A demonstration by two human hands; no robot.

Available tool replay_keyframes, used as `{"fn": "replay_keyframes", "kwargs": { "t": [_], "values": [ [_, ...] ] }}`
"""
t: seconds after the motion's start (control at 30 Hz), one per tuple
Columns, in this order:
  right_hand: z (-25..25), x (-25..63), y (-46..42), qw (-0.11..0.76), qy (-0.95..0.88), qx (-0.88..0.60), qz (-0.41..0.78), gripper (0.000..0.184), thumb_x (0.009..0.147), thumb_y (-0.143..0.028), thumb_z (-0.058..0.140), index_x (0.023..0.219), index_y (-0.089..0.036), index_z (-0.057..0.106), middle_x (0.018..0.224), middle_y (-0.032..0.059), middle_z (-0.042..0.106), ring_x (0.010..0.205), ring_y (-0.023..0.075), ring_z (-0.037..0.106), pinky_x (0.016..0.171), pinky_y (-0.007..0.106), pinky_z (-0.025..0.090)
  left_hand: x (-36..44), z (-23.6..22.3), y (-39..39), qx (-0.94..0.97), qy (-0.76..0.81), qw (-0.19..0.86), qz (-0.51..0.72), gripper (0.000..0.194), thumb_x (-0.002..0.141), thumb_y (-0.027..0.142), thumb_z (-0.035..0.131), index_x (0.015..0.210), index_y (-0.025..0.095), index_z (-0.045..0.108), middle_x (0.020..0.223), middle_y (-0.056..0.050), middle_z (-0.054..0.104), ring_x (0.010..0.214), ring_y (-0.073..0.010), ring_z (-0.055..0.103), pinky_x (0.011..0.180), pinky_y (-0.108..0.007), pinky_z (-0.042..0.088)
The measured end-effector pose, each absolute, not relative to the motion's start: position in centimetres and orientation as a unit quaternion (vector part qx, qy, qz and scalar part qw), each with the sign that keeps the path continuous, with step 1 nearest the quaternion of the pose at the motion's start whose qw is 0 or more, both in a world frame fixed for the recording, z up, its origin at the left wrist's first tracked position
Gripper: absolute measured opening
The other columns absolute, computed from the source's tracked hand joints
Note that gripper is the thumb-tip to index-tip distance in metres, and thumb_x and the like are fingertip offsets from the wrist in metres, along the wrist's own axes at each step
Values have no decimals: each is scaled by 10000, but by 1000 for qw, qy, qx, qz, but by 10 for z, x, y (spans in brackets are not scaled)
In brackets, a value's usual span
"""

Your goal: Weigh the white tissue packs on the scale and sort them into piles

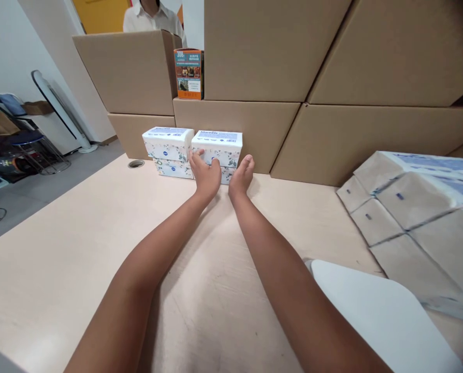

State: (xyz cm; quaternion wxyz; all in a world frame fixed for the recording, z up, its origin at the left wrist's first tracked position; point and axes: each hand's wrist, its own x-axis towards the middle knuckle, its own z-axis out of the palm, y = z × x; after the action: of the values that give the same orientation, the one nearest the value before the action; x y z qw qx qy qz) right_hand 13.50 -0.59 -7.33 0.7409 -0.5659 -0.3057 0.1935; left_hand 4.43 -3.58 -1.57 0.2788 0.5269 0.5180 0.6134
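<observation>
Two short stacks of white, floral-printed tissue packs stand side by side against the cardboard boxes, two packs high each. The upper right tissue pack is in front of my hands, beside the upper left tissue pack. My left hand lies at the front left of the right stack, fingers apart and thumb up, partly covering the lower right pack. At that stack's right side, my right hand is held on edge, palm inward and fingers extended. The lower left tissue pack shows below its neighbour.
Large cardboard boxes form a wall behind the tissue packs. A small orange printed box sits on one. At right lie a wrapped bundle of tissue packs and a white rounded panel. A person in a white shirt stands behind.
</observation>
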Motion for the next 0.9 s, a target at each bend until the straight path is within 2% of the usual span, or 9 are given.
{"fn": "replay_keyframes", "kwargs": {
  "t": [0.13,0.23,0.33,0.47,0.57,0.67,0.77,0.83,0.9],
  "values": [
    [-72,135,-7,740,-301,-571,191,822,1041,-734,213,1546,-148,492,1575,199,591,1490,293,565,1247,518,411,43,-12,-34,509,524,291,618,543,912,136,598,1403,243,391,1639,-165,443,1595,-240,394,1325,-376,301],
    [-70,135,-7,741,-290,-576,188,818,1049,-709,209,1560,-128,476,1621,221,542,1544,304,506,1270,542,381,40,-10,-33,496,531,293,621,564,930,159,605,1440,208,369,1665,-201,412,1609,-253,372,1338,-376,273],
    [-69,135,-7,743,-279,-579,187,829,1048,-707,206,1589,-125,442,1669,224,484,1591,303,446,1294,553,352,38,-10,-31,495,527,297,624,562,954,207,611,1462,230,374,1690,-186,399,1623,-258,355,1343,-403,268],
    [-69,135,-7,749,-253,-586,176,897,1038,-725,204,1677,-97,247,1777,250,258,1624,293,393,1319,529,324,37,-12,-29,505,536,311,601,686,966,245,621,1576,184,313,1760,-197,301,1676,-257,252,1369,-373,187],
    [-69,135,-6,741,-236,-606,169,939,1021,-757,186,1710,-123,121,1817,227,109,1664,289,309,1346,537,268,36,-12,-27,508,543,322,586,750,952,274,657,1617,215,316,1788,-163,274,1696,-262,199,1382,-372,142],
    [-71,135,-7,728,-242,-618,172,963,1004,-786,136,1727,-154,63,1826,188,89,1706,271,167,1372,557,182,35,-12,-28,506,548,318,586,771,938,279,675,1626,252,328,1778,-140,313,1692,-269,218,1384,-397,155],
    [-69,138,-11,729,-242,-618,167,929,1022,-756,154,1728,-156,73,1828,169,103,1719,250,59,1378,573,141,36,-11,-30,515,560,305,573,778,948,302,663,1637,206,313,1770,-179,322,1688,-298,230,1382,-436,174],
    [-63,141,-14,736,-235,-615,156,868,1046,-713,181,1724,-177,104,1829,152,112,1720,230,33,1377,578,149,36,-11,-29,513,570,301,567,769,949,332,668,1626,210,324,1766,-187,330,1683,-317,241,1382,-474,162],
    [-53,142,-16,750,-226,-605,145,822,1061,-690,173,1718,-197,146,1826,139,137,1720,222,41,1374,579,165,37,-11,-25,503,568,303,577,737,935,364,697,1588,266,369,1754,-152,370,1673,-325,265,1382,-502,153]
  ]
}}
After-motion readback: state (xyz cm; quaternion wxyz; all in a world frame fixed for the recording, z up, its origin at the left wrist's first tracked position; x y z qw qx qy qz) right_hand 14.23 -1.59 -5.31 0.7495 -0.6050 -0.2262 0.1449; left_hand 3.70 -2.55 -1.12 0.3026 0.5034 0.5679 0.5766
